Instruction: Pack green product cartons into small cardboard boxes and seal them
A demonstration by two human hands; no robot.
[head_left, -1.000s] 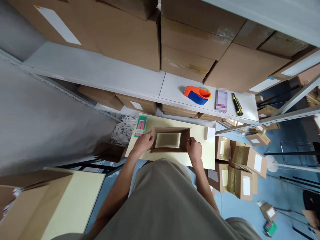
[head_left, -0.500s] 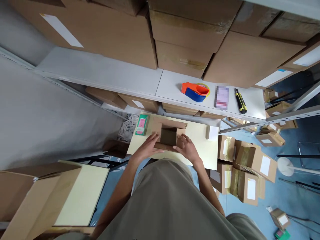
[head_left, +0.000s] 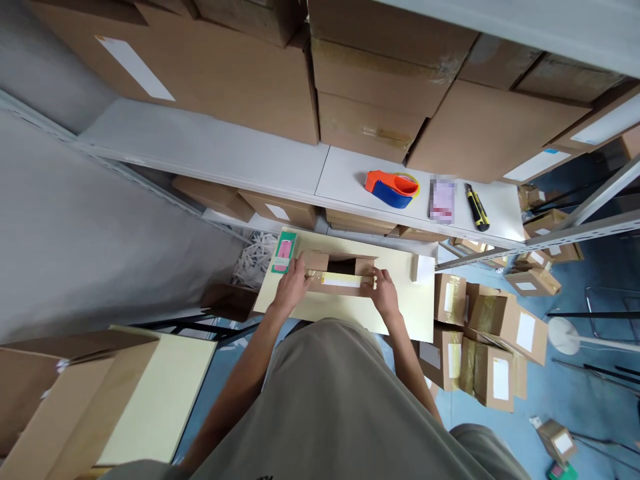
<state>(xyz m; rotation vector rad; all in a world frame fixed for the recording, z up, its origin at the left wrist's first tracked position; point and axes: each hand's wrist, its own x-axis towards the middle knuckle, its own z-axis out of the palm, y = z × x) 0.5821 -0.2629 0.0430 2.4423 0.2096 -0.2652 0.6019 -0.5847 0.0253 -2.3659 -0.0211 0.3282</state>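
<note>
A small open cardboard box (head_left: 345, 289) stands on the pale yellow table. Its near flap, bearing tape and a white label, leans over part of the opening, and the inside looks dark. My left hand (head_left: 293, 285) grips the left end of that flap. At the other end, my right hand (head_left: 384, 293) holds the flap's right corner with bent fingers. Left of the box lies a green package with a pink front (head_left: 284, 252), close to my left hand. A small white box (head_left: 423, 269) sits at the table's right side.
On the shelf above are an orange and blue tape dispenser (head_left: 393, 189), a blurred-out pale item (head_left: 443, 200) and a yellow-black utility knife (head_left: 477, 208). Taped cartons (head_left: 493, 340) are stacked on the floor at right. A large open carton (head_left: 75, 400) stands at lower left.
The near flap has swung up and inward over the opening, its label now showing. My hands have shifted from the box's rim to the flap's two ends and moved slightly apart.
</note>
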